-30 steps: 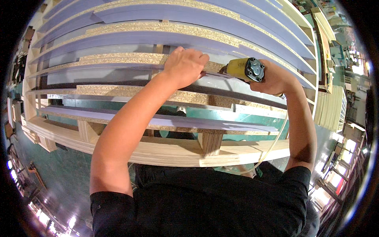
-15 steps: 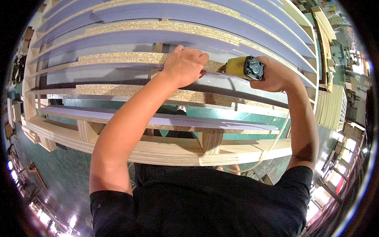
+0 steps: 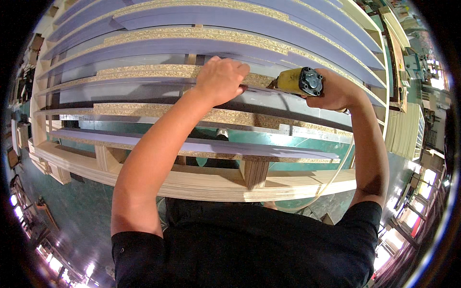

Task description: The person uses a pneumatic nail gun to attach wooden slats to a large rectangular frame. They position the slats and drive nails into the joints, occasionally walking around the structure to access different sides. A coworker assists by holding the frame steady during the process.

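Observation:
My left hand [image 3: 218,82] is closed over the edge of a particleboard strip [image 3: 144,71], its fingers wrapped round the far side. Just right of it, my right hand [image 3: 332,91] grips a yellow air nail gun [image 3: 291,81] with a black cap. The gun's nose points left and meets the same strip or hovers right at it; exact contact is hard to make out. A pale purple facing runs along the strip. The gun's handle is mostly hidden in my right hand.
Several parallel particleboard and purple strips [image 3: 201,14] span a light wooden frame [image 3: 206,187]. A pale hose [image 3: 336,175] hangs at the right, by the frame's near rail. Stacked boards [image 3: 406,129] stand beyond the right side, above a green floor [image 3: 86,211].
Both hands keep their grips. The nail gun has shifted slightly right along the strip, and my left hand slightly left.

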`<act>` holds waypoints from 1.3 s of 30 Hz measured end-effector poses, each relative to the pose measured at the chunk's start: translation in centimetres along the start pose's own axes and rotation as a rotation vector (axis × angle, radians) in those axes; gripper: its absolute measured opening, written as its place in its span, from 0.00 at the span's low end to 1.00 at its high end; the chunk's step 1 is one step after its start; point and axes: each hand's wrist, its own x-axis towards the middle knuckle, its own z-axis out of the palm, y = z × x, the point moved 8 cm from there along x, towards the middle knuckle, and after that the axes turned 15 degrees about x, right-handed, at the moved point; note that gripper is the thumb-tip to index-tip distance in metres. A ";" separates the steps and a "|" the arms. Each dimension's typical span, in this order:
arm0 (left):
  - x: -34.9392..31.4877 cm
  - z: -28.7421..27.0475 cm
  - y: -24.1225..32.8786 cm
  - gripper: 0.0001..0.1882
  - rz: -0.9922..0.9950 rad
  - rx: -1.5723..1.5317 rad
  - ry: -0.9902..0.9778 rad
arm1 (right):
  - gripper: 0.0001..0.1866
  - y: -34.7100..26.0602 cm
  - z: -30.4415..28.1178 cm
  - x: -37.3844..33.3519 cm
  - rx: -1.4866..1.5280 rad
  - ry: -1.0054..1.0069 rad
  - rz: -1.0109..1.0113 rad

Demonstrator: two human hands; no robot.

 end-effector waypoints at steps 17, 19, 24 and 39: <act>0.0 -1.0 -0.5 0.22 0.077 -0.151 -0.119 | 0.14 0.4 -1.3 -4.6 0.115 0.264 0.269; -1.4 -2.2 -2.9 0.25 0.074 -0.172 -0.059 | 0.23 -0.7 -0.4 -4.5 0.150 0.258 0.213; -10.1 -5.9 -15.8 0.32 0.057 0.022 0.125 | 0.29 -6.6 3.4 -4.1 0.198 0.300 0.301; -20.8 -3.8 -33.3 0.20 -0.262 -0.092 -0.183 | 0.31 -24.8 11.3 5.6 0.086 0.159 0.105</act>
